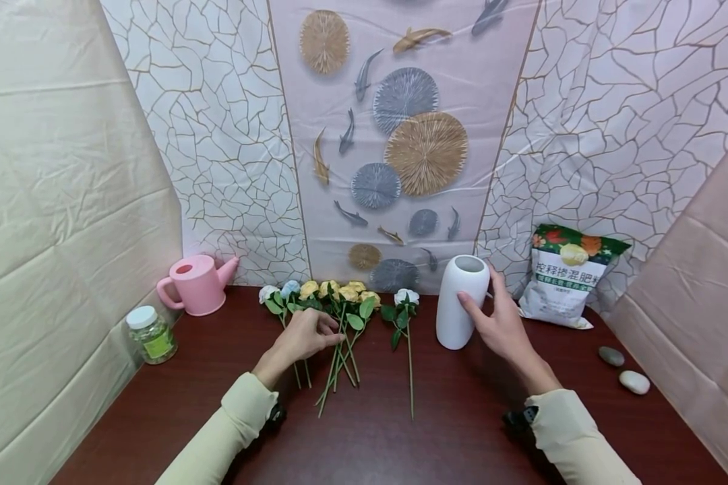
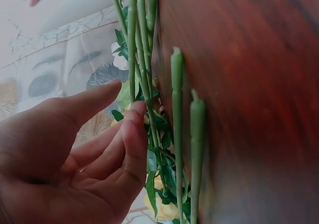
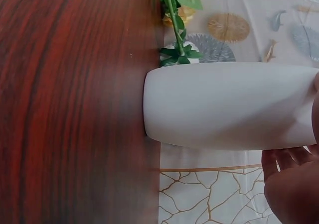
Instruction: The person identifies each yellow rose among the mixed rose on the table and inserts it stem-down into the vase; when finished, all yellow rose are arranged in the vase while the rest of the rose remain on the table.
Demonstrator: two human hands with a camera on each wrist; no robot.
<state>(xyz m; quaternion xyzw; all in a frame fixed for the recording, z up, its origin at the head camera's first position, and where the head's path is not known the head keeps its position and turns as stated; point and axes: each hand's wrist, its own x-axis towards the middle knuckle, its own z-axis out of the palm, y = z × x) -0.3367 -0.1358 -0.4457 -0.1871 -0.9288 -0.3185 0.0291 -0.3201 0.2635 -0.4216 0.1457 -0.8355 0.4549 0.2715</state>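
My right hand (image 1: 503, 325) grips the upper part of a white vase (image 1: 455, 316), thumb on the near side and fingers around the far side. The vase stands upright on the table. Over the stems of several yellow roses (image 1: 347, 292) is my left hand (image 1: 306, 333). In the left wrist view, its thumb and forefinger are apart beside the green stems (image 2: 144, 59), with the fingers loosely bent. A white rose (image 1: 267, 294) and a blue rose (image 1: 290, 289) lie left of the yellow ones. Another white rose (image 1: 406, 297) lies alone between the hands.
A pink watering can (image 1: 201, 286) and a lidded clear jar (image 1: 152, 337) stand at the left of the dark red table (image 1: 376, 444). At the right are a fertilizer bag (image 1: 561, 283), a grey stone (image 1: 611, 356) and a white stone (image 1: 634, 382). A patterned cloth (image 1: 394, 222) hangs behind.
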